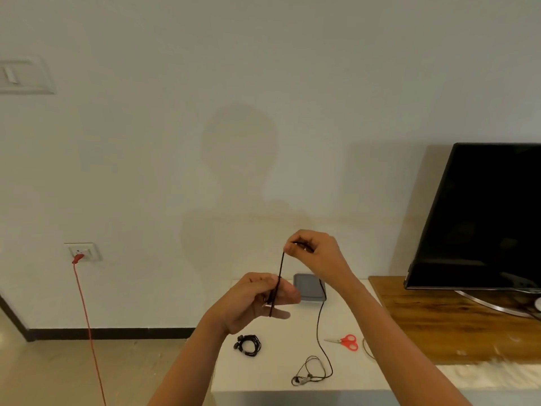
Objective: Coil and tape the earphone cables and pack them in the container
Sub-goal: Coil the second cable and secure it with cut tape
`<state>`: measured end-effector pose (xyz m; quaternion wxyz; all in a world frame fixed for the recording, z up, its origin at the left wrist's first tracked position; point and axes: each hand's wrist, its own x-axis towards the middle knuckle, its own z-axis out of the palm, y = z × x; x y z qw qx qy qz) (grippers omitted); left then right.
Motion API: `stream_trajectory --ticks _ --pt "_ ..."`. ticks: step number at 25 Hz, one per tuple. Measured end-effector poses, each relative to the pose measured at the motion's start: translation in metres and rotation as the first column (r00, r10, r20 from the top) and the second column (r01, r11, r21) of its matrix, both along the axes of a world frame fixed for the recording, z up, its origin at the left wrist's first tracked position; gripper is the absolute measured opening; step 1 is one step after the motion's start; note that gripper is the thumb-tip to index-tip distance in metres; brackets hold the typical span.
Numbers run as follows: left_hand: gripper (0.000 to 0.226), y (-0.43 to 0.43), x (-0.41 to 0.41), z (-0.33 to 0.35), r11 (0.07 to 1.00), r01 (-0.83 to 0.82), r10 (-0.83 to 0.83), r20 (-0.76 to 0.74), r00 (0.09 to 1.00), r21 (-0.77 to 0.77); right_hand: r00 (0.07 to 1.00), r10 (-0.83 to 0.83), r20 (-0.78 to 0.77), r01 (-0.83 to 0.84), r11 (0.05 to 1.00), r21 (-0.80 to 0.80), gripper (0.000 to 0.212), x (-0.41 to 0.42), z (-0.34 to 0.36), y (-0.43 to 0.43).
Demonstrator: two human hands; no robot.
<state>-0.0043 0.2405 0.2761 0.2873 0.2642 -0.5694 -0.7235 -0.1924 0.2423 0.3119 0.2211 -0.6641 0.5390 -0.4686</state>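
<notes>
My left hand point(254, 300) and my right hand point(314, 253) hold a black earphone cable point(279, 276) up above the white table point(263, 376). The right hand pinches its upper end; the left hand has loops of it round its fingers. From the hands the cable hangs down the right side to loose earbuds point(304, 378) on the table near the front edge. A coiled black earphone point(248, 344) lies on the table below my left hand. A grey container point(307, 290) sits at the table's back, partly hidden by my left hand.
Red scissors point(347, 342) lie on the table's right part. A wooden stand point(439, 317) with a dark TV point(483, 218) is at the right. A red cord point(87, 332) hangs from a wall socket at the left.
</notes>
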Motion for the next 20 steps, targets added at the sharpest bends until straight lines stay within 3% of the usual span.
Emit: stream_trajectory --ticks 3,7,9,12,16,20 --pt "0.037 0.006 -0.004 0.013 0.998 -0.028 0.043 -0.256 0.966 0.062 0.975 0.008 0.223 -0.046 0.985 0.165 0.020 0.005 -0.029 -0.007" --pt "0.033 -0.002 -0.005 0.024 0.973 -0.178 0.227 -0.435 0.872 0.150 0.950 0.040 0.311 -0.150 0.929 0.339 0.036 0.030 -0.085 0.036" --pt "0.031 -0.011 -0.002 0.025 0.955 -0.263 0.296 -0.414 0.861 0.136 0.941 0.041 0.336 -0.181 0.900 0.397 0.042 0.044 -0.099 0.068" --pt "0.031 -0.027 0.006 0.022 0.929 -0.370 0.363 -0.270 0.892 0.027 0.960 -0.010 0.279 -0.118 0.890 0.440 0.043 0.051 -0.097 0.107" --pt "0.030 -0.032 0.014 0.012 0.934 -0.355 0.346 -0.127 0.929 -0.048 0.995 0.017 0.100 -0.047 0.950 0.309 0.029 0.042 -0.050 0.136" --pt "0.028 -0.015 0.006 0.001 0.970 -0.209 0.205 -0.044 0.978 -0.126 0.972 -0.048 -0.230 0.041 0.998 -0.038 0.020 0.030 0.013 0.118"
